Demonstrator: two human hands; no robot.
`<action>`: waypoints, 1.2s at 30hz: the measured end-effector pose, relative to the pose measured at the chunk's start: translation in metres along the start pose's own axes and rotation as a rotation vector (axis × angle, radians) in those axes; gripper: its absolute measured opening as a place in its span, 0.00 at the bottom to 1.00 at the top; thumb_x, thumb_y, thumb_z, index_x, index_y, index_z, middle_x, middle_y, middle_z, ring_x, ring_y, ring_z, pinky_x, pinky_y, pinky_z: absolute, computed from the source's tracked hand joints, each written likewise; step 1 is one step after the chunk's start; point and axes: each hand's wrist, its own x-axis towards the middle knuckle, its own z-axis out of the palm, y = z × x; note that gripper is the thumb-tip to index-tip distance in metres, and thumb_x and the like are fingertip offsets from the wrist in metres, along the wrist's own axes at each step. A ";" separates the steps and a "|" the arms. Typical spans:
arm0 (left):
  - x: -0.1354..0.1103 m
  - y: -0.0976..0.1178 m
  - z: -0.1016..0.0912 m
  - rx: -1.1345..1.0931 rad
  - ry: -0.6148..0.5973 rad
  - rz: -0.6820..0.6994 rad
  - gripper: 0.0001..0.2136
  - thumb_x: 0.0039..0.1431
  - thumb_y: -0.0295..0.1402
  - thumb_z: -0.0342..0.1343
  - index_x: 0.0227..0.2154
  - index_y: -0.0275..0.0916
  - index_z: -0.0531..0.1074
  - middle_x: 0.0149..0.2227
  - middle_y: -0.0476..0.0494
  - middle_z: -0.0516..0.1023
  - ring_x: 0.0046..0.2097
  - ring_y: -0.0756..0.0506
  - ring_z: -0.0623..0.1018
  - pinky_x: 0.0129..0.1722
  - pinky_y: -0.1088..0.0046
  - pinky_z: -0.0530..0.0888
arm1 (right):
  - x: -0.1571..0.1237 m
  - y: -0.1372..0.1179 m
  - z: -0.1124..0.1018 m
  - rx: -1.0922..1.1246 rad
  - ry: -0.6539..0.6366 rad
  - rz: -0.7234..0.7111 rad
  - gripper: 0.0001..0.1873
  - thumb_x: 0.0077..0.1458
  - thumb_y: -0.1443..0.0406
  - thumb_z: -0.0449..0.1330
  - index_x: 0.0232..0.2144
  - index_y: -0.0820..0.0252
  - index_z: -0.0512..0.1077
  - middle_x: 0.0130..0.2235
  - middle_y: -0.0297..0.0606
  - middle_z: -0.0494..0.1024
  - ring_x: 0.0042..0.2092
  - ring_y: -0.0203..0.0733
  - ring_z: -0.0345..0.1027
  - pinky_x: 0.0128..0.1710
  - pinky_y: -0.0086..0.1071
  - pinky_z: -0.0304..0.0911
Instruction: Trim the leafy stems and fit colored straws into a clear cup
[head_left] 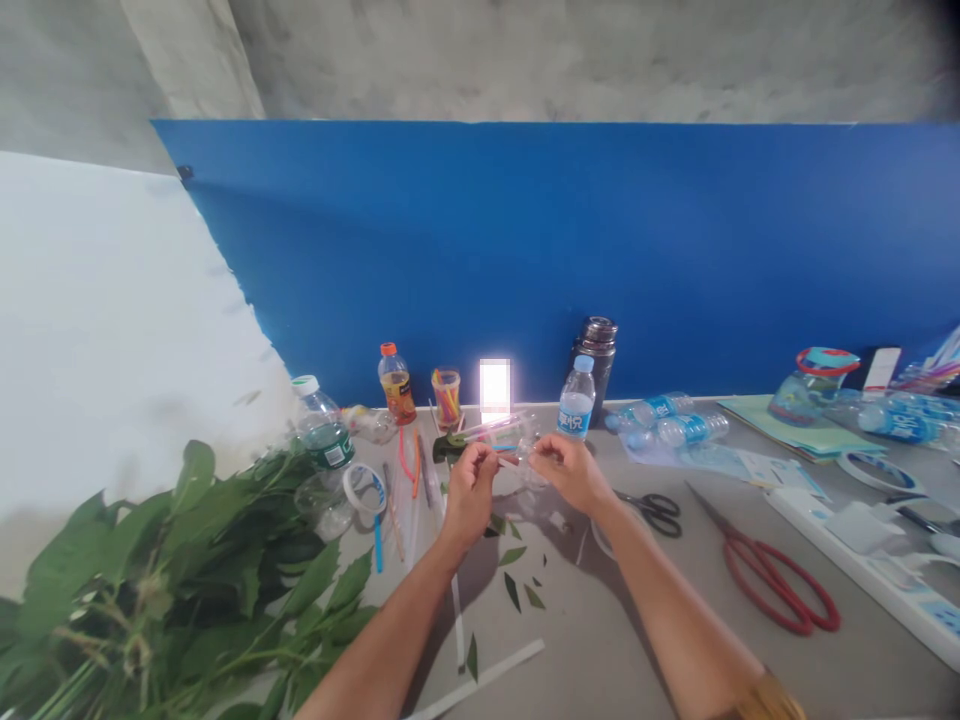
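Note:
Above the middle of the table, my left hand (472, 490) is closed, thumb against fingers, on a thin pinkish straw-like piece (508, 463). Close by on the right, my right hand (574, 472) has its fingertips pinched together. They are at the edge of a clear plastic bottle piece (531, 468); what they grip is too small to make out. Several clear and coloured straws (495, 430) lie just beyond the hands. A dark green leaf (448, 443) is beside my left hand. Cut leaf bits (512, 556) are scattered on the table below.
Leafy branches (165, 560) fill the left side. A tape roll (365, 489), juice bottle (396, 385) and straw cup (447, 398) stand near them. Behind my right hand are a water bottle (577, 400) and dark thermos (600, 350). Red-handled scissors (776, 580) and black scissors (660, 515) lie right.

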 end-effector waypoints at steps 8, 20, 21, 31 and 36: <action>0.002 -0.005 -0.002 -0.043 0.078 -0.023 0.16 0.63 0.50 0.57 0.31 0.41 0.72 0.31 0.45 0.80 0.37 0.41 0.80 0.43 0.64 0.76 | 0.002 0.001 -0.003 0.030 0.025 0.011 0.11 0.55 0.59 0.59 0.34 0.58 0.77 0.30 0.35 0.80 0.33 0.42 0.71 0.35 0.33 0.63; 0.005 -0.008 -0.002 -0.150 0.108 -0.125 0.15 0.61 0.49 0.58 0.32 0.42 0.68 0.30 0.47 0.80 0.35 0.44 0.80 0.42 0.65 0.78 | 0.001 -0.001 -0.007 0.065 -0.004 0.058 0.09 0.52 0.62 0.56 0.30 0.57 0.75 0.30 0.34 0.78 0.31 0.40 0.66 0.33 0.33 0.58; 0.005 -0.008 -0.001 -0.182 0.083 -0.146 0.15 0.61 0.49 0.58 0.32 0.42 0.68 0.30 0.47 0.81 0.35 0.44 0.81 0.43 0.64 0.78 | 0.001 -0.002 -0.007 0.077 -0.005 0.065 0.09 0.52 0.62 0.56 0.30 0.57 0.75 0.30 0.34 0.78 0.31 0.40 0.65 0.33 0.33 0.58; 0.008 -0.018 -0.001 -0.441 0.038 -0.255 0.20 0.56 0.53 0.63 0.33 0.42 0.66 0.34 0.42 0.85 0.38 0.42 0.84 0.47 0.59 0.79 | 0.002 0.007 -0.009 0.239 -0.036 0.114 0.12 0.56 0.61 0.55 0.34 0.58 0.77 0.35 0.37 0.82 0.39 0.44 0.70 0.42 0.37 0.61; 0.007 -0.018 -0.001 -0.466 0.071 -0.275 0.19 0.53 0.52 0.66 0.31 0.43 0.67 0.31 0.47 0.83 0.36 0.41 0.83 0.45 0.60 0.79 | 0.001 0.006 -0.009 0.244 -0.038 0.051 0.15 0.59 0.59 0.53 0.28 0.57 0.76 0.32 0.36 0.79 0.38 0.43 0.68 0.41 0.35 0.60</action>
